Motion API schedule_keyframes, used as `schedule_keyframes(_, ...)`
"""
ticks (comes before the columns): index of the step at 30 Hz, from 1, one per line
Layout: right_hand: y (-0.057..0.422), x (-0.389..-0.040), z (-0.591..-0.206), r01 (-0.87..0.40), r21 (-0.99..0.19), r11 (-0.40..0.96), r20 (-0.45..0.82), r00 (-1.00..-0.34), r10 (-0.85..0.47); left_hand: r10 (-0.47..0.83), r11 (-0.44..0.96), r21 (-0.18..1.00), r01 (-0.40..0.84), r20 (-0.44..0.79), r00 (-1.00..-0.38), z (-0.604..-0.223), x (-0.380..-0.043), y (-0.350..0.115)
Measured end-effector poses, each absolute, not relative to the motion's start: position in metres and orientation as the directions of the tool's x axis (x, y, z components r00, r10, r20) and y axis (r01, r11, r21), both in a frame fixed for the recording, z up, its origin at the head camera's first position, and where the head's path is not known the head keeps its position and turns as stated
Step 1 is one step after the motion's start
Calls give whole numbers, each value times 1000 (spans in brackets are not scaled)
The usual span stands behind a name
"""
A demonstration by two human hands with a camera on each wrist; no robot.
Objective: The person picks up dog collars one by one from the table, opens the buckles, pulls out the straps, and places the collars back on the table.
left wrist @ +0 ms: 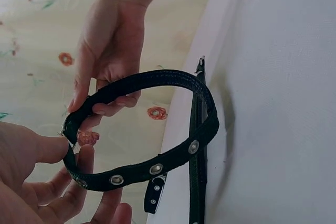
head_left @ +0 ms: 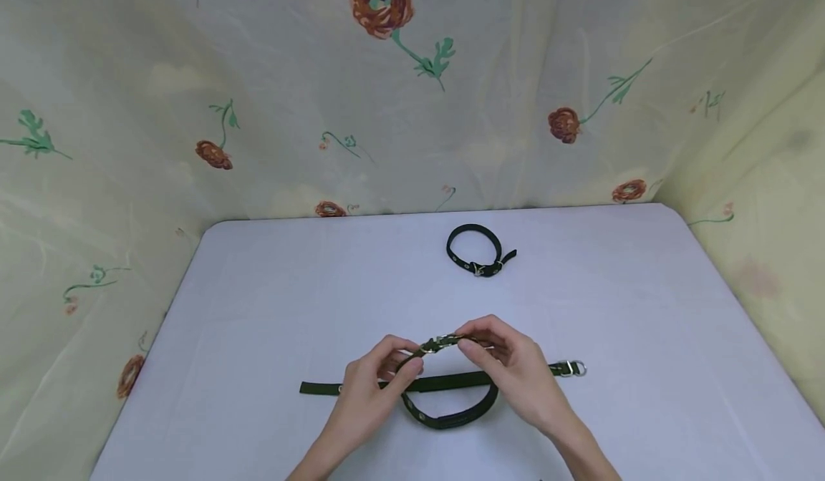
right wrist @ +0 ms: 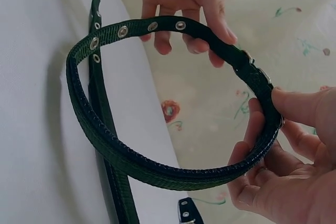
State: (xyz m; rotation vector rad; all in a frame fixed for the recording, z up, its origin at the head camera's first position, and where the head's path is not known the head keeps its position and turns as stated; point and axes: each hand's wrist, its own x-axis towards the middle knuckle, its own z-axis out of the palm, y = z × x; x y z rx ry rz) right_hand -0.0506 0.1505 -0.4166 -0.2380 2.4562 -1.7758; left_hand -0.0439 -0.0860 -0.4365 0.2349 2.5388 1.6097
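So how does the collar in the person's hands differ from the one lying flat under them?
The held collar is bent into a loop and lifted off the table, both hands pinching it near its buckle; the flat collar lies stretched out straight, unbuckled, its metal buckle at the far right end. The left hand and right hand leave the flat collar alone. Both are dark green straps.

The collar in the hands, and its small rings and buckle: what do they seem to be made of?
The collar looks like dark green woven webbing, probably nylon: matte, with a ribbed weave and stitched edges, and it bends in a soft loop. The eyelets and the buckle look like shiny silver metal, perhaps plated steel. The left hand and the right hand both pinch it near the buckle.
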Motion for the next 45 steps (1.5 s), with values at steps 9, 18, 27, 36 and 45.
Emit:
schedule_keyframes(9, 153, -51, -417, -145, -923, 358, 86, -981, -176, 245, 413, 910, 43, -65, -967, -435, -45, -97)
schedule_keyframes(18, 163, -52, -414, -138, -850, 508, 85, -988, -127, 282, 417, 909, 16, -113, -953, -435, -44, -110)
schedule_keyframes(27, 191, -57, -410, -93, -794, 601, 40, -994, -102, 173, 308, 942, -133, -193, -966, -433, -51, -134)
schedule_keyframes(36, 224, -64, -408, -33, -680, 732, 71, -997, 21, 29, 183, 964, -191, -200, -979, -433, -60, -165)
schedule_keyframes(45, 253, -68, -415, 48, -630, 775, -60, -998, 14, -11, 170, 957, -237, -239, -971, -435, -64, -182)
